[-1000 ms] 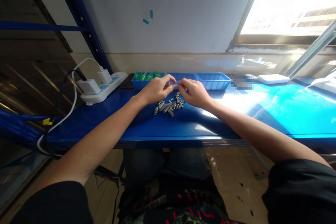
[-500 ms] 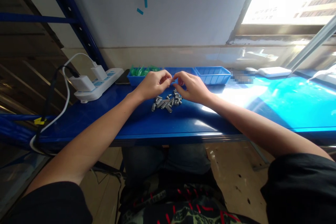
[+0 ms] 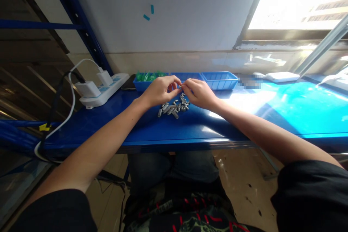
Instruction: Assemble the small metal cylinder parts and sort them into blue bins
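Note:
My left hand (image 3: 161, 90) and my right hand (image 3: 200, 93) meet fingertip to fingertip above the blue table. Both are closed in a pinch around a small metal part (image 3: 179, 87), mostly covered by the fingers, so its exact kind cannot be made out. Just below and nearer to me lies a loose pile of small silvery metal cylinders (image 3: 170, 109), together with shorter screw-like pieces (image 3: 183, 100). Behind my hands stands a blue divided bin (image 3: 220, 81); its left compartment holds green plastic bags (image 3: 148, 76).
On the left a white power strip (image 3: 108, 88) carries plugged-in chargers, with cables hanging over the table edge. A dark phone-like slab (image 3: 128, 82) lies beside the bin. At the right back sits a white flat device (image 3: 282, 77). A blue rack post (image 3: 78, 18) rises at left.
The right hand's fingers have curled in and closed more over the meeting point. The left hand stays in its pinch. The whole view has shifted slightly.

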`<action>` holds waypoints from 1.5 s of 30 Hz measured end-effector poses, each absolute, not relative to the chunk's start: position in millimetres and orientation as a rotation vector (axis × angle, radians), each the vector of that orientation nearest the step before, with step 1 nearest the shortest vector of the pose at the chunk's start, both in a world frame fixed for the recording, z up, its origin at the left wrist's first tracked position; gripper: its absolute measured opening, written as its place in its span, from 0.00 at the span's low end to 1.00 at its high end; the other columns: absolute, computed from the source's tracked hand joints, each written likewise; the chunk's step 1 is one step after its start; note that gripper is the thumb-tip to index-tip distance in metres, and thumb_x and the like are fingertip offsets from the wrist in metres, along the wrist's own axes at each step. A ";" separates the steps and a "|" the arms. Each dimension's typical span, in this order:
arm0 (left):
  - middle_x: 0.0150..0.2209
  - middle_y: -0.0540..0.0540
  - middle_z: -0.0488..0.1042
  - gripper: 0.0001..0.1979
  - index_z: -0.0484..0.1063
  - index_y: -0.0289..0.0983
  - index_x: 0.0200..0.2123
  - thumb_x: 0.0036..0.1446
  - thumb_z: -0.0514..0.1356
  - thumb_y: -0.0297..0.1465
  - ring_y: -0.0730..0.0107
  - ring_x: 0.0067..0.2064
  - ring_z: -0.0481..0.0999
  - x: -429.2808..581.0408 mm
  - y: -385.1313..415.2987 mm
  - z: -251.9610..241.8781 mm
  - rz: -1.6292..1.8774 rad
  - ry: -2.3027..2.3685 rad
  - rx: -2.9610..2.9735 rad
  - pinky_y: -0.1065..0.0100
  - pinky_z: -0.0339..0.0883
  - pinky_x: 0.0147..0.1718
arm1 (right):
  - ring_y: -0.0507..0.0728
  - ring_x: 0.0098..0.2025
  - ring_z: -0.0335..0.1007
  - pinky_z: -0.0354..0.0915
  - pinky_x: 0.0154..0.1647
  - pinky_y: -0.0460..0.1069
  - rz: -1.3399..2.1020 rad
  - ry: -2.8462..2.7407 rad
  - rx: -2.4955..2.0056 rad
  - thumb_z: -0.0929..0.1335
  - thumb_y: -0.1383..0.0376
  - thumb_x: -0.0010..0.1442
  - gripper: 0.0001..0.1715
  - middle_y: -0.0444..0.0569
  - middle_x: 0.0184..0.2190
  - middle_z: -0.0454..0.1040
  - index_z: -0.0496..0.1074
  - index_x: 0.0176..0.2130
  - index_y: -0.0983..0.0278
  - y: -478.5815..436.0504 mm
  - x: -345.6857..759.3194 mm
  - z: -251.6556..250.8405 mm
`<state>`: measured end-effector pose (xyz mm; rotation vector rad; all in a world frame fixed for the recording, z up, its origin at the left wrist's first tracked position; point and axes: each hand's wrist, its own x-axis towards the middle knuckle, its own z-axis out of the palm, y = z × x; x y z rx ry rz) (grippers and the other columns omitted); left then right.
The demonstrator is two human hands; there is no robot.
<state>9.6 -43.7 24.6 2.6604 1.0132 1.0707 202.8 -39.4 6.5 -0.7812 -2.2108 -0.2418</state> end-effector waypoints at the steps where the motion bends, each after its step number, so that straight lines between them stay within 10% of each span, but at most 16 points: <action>1: 0.30 0.46 0.75 0.13 0.72 0.35 0.40 0.56 0.58 0.37 0.71 0.30 0.73 9.6 -43.7 24.9 1.082 1.025 2.667 0.71 0.64 0.31 | 0.55 0.32 0.66 0.59 0.34 0.48 -0.239 -2.215 -0.775 0.57 0.62 0.67 0.17 0.50 0.29 0.72 0.67 0.31 0.63 -39.0 203.0 6.4; 9: 0.31 0.44 0.76 0.17 0.75 0.33 0.36 0.60 0.54 0.41 0.69 0.32 0.72 9.1 -43.2 27.1 1.130 1.048 2.671 0.69 0.63 0.32 | 0.55 0.32 0.68 0.61 0.35 0.48 -0.241 -2.183 -0.767 0.62 0.64 0.62 0.13 0.49 0.33 0.74 0.67 0.47 0.64 -40.6 206.0 5.9; 30: 0.35 0.48 0.79 0.15 0.78 0.40 0.37 0.53 0.58 0.41 0.67 0.35 0.75 4.7 -36.4 23.0 0.502 1.611 2.647 0.71 0.59 0.27 | 0.65 0.42 0.66 0.63 0.45 0.60 -0.346 -1.720 -1.522 0.68 0.58 0.54 0.21 0.56 0.37 0.72 0.70 0.46 0.65 21.9 291.7 23.5; 45: 0.35 0.47 0.81 0.15 0.80 0.40 0.36 0.54 0.55 0.39 0.63 0.36 0.77 1.5 -19.5 9.1 0.385 1.521 2.608 0.70 0.63 0.34 | 0.61 0.43 0.67 0.61 0.46 0.53 -0.172 -2.422 -1.050 0.65 0.58 0.61 0.18 0.54 0.39 0.74 0.73 0.46 0.66 -35.3 204.2 2.9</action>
